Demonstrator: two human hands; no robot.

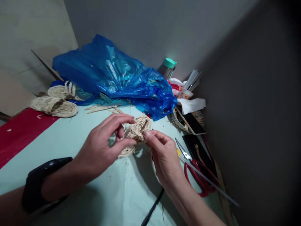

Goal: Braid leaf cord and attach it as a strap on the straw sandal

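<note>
A small slipper (140, 125) of braided pale straw is held above the pale green tabletop, in the middle of the view. My right hand (164, 150) pinches its right edge between thumb and forefinger. My left hand (105, 138) is at the slipper's left side, with thumb and forefinger spread apart around it. Whether the curled fingers of that hand touch the straw is hidden. A black band (44, 182) is on my left wrist.
Behind lies a crumpled blue plastic bag (113, 69). Two woven slippers (58, 106) rest at the left by a red sheet (23, 131). Red-handled scissors (197, 175) lie right of my right hand, near a phone (194, 122) and a teal-lidded bottle (168, 67). A wall (254, 125) bounds the right.
</note>
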